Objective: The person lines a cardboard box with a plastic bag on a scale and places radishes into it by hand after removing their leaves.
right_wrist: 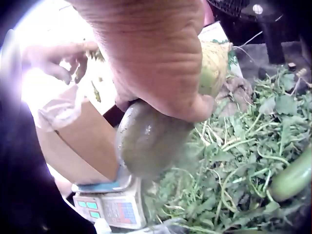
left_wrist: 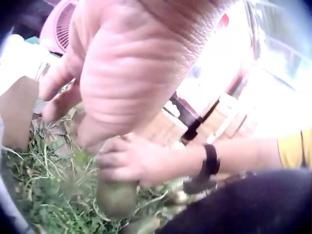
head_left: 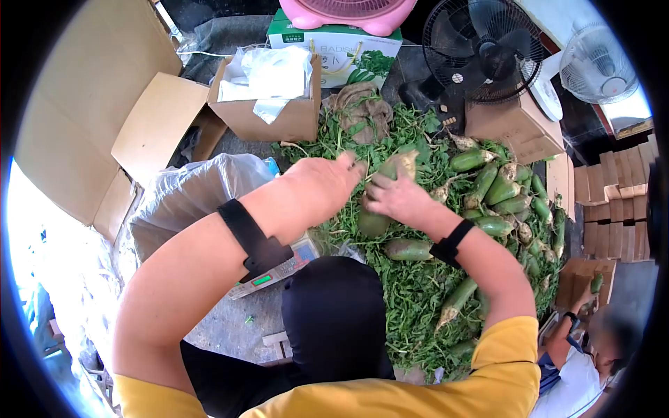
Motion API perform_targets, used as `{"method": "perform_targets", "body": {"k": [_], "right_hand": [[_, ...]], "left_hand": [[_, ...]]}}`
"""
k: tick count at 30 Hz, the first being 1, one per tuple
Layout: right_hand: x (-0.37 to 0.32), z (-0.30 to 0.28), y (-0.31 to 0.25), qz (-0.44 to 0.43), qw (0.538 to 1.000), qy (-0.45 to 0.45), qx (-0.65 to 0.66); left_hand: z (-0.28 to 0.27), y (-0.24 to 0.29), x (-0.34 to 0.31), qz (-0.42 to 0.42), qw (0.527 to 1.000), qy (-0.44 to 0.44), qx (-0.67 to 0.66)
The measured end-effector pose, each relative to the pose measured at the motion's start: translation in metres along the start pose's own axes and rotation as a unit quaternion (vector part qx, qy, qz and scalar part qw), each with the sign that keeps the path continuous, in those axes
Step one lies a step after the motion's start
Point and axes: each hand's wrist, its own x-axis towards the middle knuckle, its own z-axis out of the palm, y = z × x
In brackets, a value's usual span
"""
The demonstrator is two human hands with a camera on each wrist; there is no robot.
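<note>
My right hand (head_left: 398,196) grips a thick green radish (head_left: 374,221) over the heap of leaves (head_left: 411,299). The radish's pale root end points up and away in the head view. In the right wrist view, the thumb and palm wrap round the radish (right_wrist: 151,139), and its blunt green end hangs below them. My left hand (head_left: 324,182) hovers just left of the radish. Its fingers are loosely bent, with nothing seen between them in the left wrist view. More green radishes (head_left: 503,188) lie piled on the leaves to the right.
A digital scale (head_left: 275,268) bearing a plastic-lined carton (head_left: 157,226) stands at left. Behind are a box with white bags (head_left: 268,115), a green-and-white radish carton (head_left: 334,59) and a black fan (head_left: 488,52). Another person (head_left: 578,369) is at lower right.
</note>
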Motion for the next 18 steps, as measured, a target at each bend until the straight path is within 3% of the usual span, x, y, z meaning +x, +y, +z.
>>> {"method": "perform_targets", "body": {"k": [4,5,7,9,11,12,13,15,16,17,18], "right_hand": [[0.004,0.058,-0.016,-0.079,0.992,-0.095,-0.029],[0.002,0.07,-0.022,-0.078,0.992,-0.097,-0.028],[-0.001,0.086,-0.032,-0.029,0.989,-0.144,0.012],[0.0,0.089,-0.037,0.002,0.989,-0.133,0.059],[-0.001,0.099,-0.045,0.289,0.924,-0.164,0.192],[-0.007,0.106,-0.049,0.396,0.884,-0.049,0.245],[-0.008,0.11,-0.053,0.396,0.884,-0.051,0.244],[-0.009,0.116,-0.058,0.622,0.726,0.053,0.289],[-0.01,0.129,-0.06,0.674,0.659,0.027,0.333],[-0.008,0.129,-0.061,0.675,0.659,0.026,0.332],[-0.002,0.127,-0.063,0.712,0.617,-0.013,0.336]], "left_hand": [[-0.003,-0.012,-0.013,-0.049,0.994,0.089,-0.039],[-0.009,-0.013,-0.023,-0.047,0.994,0.089,-0.04],[-0.019,-0.015,-0.047,-0.047,0.979,0.191,-0.054],[-0.029,-0.019,-0.079,-0.054,0.962,0.262,-0.057],[-0.034,-0.024,-0.115,-0.098,0.951,0.273,-0.108],[-0.031,-0.027,-0.134,-0.136,0.941,0.283,-0.128],[-0.027,-0.029,-0.152,-0.173,0.929,0.292,-0.147],[-0.015,-0.034,-0.185,-0.233,0.905,0.324,-0.146],[-0.008,-0.036,-0.2,-0.261,0.9,0.324,-0.132],[-0.001,-0.037,-0.213,-0.288,0.894,0.324,-0.117],[0.006,-0.038,-0.224,-0.287,0.894,0.324,-0.117]]}}
